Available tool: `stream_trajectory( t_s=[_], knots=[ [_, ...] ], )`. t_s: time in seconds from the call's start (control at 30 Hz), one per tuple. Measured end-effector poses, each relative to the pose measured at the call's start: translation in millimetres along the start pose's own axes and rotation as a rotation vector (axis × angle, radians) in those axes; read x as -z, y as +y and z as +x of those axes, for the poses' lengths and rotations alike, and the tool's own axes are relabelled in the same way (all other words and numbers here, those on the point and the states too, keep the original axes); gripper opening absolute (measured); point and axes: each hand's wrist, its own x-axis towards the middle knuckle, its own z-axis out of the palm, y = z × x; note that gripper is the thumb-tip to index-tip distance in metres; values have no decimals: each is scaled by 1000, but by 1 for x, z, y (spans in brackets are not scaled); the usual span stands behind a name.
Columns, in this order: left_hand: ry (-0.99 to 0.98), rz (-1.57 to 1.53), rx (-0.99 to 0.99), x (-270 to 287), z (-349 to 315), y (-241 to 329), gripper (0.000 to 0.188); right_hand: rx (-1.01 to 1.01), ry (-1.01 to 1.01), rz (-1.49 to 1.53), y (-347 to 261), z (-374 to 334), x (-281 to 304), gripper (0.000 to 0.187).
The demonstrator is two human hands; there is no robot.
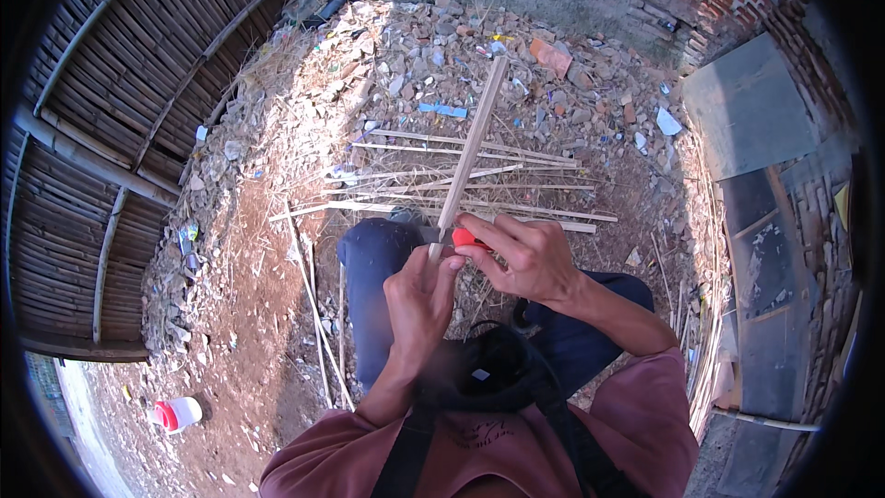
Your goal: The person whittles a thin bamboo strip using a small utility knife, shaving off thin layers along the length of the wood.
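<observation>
A long pale bamboo or wooden strip points away from me, tilted a little to the right at its far end. My left hand is closed around its near end, thumb along the side. Pinched in the fingers of my right hand is a small red tool, held right against the strip near my left thumb. Its working end is mostly hidden, so its exact kind is unclear. At that spot the strip looks narrowed or split. Both hands are above my knees.
Several thin strips lie across the ground beyond my knees, and more lie at my left. Rubble slopes up to a brick wall. A bamboo-slat panel stands left; a red-lidded container sits lower left. Dark boards lean right.
</observation>
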Motion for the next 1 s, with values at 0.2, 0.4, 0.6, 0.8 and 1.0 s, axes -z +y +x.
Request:
stream_trajectory(
  t_s=[0.2, 0.4, 0.6, 0.8, 1.0],
  knots=[
    [-149, 91, 87, 4, -20, -9, 21, -202, 243, 42, 56, 36, 29, 31],
    [-183, 121, 72, 4, -17, -11, 29, -202, 237, 97, 68, 37, 31, 29],
    [-211, 155, 94, 8, -30, -12, 35, -467, 240, 5, 103, 43, 48, 34],
    [-198, 136, 117, 16, -24, -20, 35, -692, -210, -41, 177, 18, 66, 42],
    [-257, -23, 208, 20, -12, -11, 29, -670, -665, -74, 176, -4, 53, 46]
  ],
)
